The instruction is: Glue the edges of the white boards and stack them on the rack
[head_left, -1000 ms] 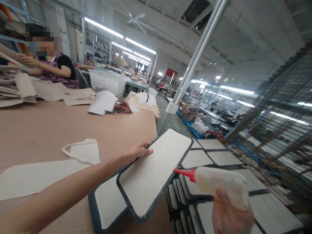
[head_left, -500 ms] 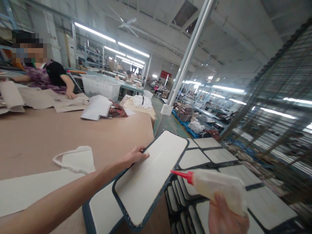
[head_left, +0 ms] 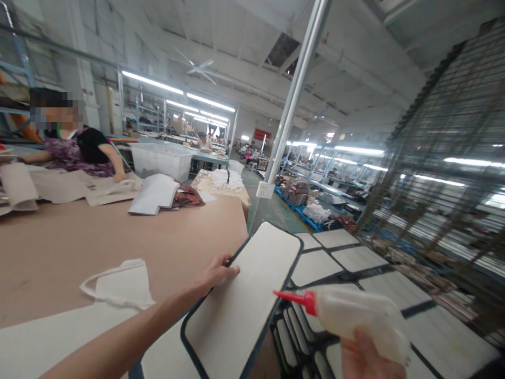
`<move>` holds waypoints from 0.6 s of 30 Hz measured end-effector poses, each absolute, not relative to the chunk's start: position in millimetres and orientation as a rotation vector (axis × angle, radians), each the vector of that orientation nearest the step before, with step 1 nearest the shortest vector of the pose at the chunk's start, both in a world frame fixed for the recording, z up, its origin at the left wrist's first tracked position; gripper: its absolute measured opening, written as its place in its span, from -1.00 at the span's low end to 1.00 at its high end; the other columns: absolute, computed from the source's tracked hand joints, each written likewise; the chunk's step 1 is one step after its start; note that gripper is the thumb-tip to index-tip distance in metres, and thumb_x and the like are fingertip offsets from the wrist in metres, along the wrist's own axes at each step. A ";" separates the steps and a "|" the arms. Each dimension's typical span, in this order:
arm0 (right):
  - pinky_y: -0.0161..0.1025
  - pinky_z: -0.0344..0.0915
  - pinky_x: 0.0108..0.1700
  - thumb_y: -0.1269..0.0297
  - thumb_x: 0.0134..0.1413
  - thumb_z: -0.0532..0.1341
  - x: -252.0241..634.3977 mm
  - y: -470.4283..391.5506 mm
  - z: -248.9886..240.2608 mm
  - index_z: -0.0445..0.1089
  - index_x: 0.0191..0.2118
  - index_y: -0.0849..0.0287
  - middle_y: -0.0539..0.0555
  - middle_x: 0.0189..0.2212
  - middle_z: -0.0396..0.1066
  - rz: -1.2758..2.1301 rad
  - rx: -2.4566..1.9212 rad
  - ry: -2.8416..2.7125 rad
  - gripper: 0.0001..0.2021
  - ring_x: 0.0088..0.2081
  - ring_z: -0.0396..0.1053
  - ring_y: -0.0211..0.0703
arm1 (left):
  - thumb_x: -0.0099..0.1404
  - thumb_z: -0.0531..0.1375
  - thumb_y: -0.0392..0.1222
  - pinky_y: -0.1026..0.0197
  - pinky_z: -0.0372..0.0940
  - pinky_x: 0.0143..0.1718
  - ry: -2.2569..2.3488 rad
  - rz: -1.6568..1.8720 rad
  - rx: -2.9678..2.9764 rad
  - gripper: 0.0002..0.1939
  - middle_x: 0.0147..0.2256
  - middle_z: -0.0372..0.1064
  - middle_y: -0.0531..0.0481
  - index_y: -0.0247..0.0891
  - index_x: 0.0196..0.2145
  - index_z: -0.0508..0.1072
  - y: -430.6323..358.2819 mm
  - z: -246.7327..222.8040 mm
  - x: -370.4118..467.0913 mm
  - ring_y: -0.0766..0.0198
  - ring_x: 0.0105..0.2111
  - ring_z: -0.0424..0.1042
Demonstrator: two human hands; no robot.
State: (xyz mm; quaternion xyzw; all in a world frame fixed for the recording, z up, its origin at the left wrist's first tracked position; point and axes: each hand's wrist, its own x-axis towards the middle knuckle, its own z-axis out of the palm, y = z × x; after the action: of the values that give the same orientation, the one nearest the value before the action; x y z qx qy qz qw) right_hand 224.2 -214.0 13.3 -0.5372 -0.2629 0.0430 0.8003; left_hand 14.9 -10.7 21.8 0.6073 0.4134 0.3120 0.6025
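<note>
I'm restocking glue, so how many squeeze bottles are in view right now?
1. A red-nozzled squeeze bottle is in the right hand, beside the panel under the left hand. Others may be hidden.

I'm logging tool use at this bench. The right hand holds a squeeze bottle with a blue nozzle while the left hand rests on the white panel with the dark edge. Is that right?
Not quite: the nozzle is red, not blue, as the head view shows. The rest holds: the right hand holds the squeeze bottle, and the left hand rests on the white panel with the dark edge.
</note>
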 end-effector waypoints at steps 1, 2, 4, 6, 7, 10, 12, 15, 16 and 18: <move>0.02 0.37 -0.03 0.10 -0.25 0.44 230.9 -204.2 25.3 0.40 -0.15 0.16 0.06 -0.35 0.44 0.085 -1.082 -0.488 -0.51 -0.18 0.43 0.05 | -0.17 0.28 -0.01 0.14 0.26 -0.21 0.940 0.722 1.444 -0.57 -0.33 0.52 -0.03 -0.25 -0.30 0.48 -13.9 21.9 17.4 0.01 -0.21 0.44; 0.00 0.33 0.02 0.13 -0.32 0.46 237.2 -194.7 35.1 0.40 -0.17 0.18 0.07 -0.32 0.43 0.111 -1.016 -0.468 -0.49 -0.16 0.41 0.01 | -0.15 0.27 -0.02 0.14 0.25 -0.21 0.925 0.714 1.474 -0.59 -0.33 0.51 -0.04 -0.26 -0.31 0.47 -17.1 22.0 19.8 0.01 -0.21 0.44; -0.01 0.28 0.07 0.19 -0.41 0.49 247.8 -179.3 45.1 0.38 -0.17 0.17 0.05 -0.27 0.40 0.083 -0.952 -0.475 -0.44 -0.15 0.38 -0.06 | -0.14 0.25 -0.01 0.14 0.24 -0.22 0.898 0.685 1.517 -0.60 -0.35 0.50 -0.05 -0.27 -0.32 0.47 -22.7 22.1 23.9 0.01 -0.24 0.43; -0.01 0.24 0.11 0.23 -0.47 0.51 255.0 -171.3 42.6 0.37 -0.16 0.17 0.02 -0.24 0.38 0.032 -0.946 -0.483 -0.40 -0.15 0.36 -0.09 | -0.14 0.25 0.01 0.14 0.23 -0.24 0.865 0.674 1.548 -0.61 -0.39 0.48 -0.04 -0.27 -0.35 0.46 -26.4 21.7 25.8 0.02 -0.27 0.42; 0.00 0.22 0.12 0.24 -0.48 0.51 257.4 -170.0 38.3 0.37 -0.15 0.16 0.02 -0.24 0.37 0.014 -0.954 -0.478 -0.39 -0.15 0.35 -0.09 | -0.14 0.25 0.02 0.15 0.23 -0.25 0.843 0.683 1.559 -0.61 -0.40 0.47 -0.04 -0.27 -0.36 0.45 -27.7 21.3 25.8 0.03 -0.27 0.42; 0.05 0.22 0.11 0.24 -0.44 0.50 261.3 -172.3 23.3 0.38 -0.13 0.18 0.05 -0.24 0.37 0.024 -0.978 -0.477 -0.40 -0.14 0.36 -0.04 | -0.11 0.26 0.05 0.16 0.23 -0.22 0.793 0.719 1.553 -0.59 -0.37 0.46 -0.02 -0.25 -0.32 0.45 -30.8 19.0 23.1 0.04 -0.24 0.40; 0.07 0.22 0.11 0.22 -0.43 0.50 261.8 -174.7 16.5 0.37 -0.12 0.18 0.06 -0.23 0.38 0.037 -0.984 -0.472 -0.39 -0.13 0.36 -0.02 | -0.09 0.25 0.04 0.15 0.24 -0.17 0.790 0.700 1.509 -0.58 -0.33 0.47 -0.02 -0.24 -0.27 0.44 -33.2 16.8 20.3 0.03 -0.20 0.41; 0.05 0.22 0.11 0.21 -0.44 0.50 262.3 -175.5 12.4 0.37 -0.10 0.18 0.08 -0.18 0.39 0.057 -0.990 -0.460 -0.37 -0.13 0.36 -0.04 | -0.03 0.24 -0.01 0.14 0.23 -0.09 0.773 0.675 1.460 -0.60 -0.24 0.49 -0.02 -0.23 -0.22 0.44 -35.5 12.7 16.6 0.02 -0.12 0.40; 0.04 0.23 0.11 0.21 -0.44 0.50 263.0 -175.1 12.1 0.37 -0.10 0.18 0.08 -0.17 0.39 0.066 -0.993 -0.459 -0.36 -0.13 0.37 -0.05 | -0.02 0.24 -0.02 0.14 0.23 -0.09 0.762 0.675 1.452 -0.61 -0.22 0.49 -0.02 -0.23 -0.22 0.44 -35.2 10.9 15.9 0.03 -0.10 0.40; -0.01 0.25 0.09 0.21 -0.44 0.50 265.4 -173.8 12.4 0.38 -0.10 0.17 0.07 -0.16 0.40 0.075 -1.000 -0.457 -0.37 -0.13 0.37 -0.07 | -0.01 0.26 -0.02 0.14 0.25 -0.10 0.745 0.672 1.439 -0.61 -0.22 0.50 -0.02 -0.23 -0.22 0.45 -33.1 6.6 15.4 0.03 -0.11 0.42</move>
State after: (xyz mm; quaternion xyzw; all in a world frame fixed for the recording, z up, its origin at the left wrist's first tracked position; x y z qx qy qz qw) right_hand 265.4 -173.8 12.4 -0.4752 -0.2169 0.0357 0.8520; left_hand 15.4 -33.1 6.6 0.6306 0.3266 0.2948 0.6394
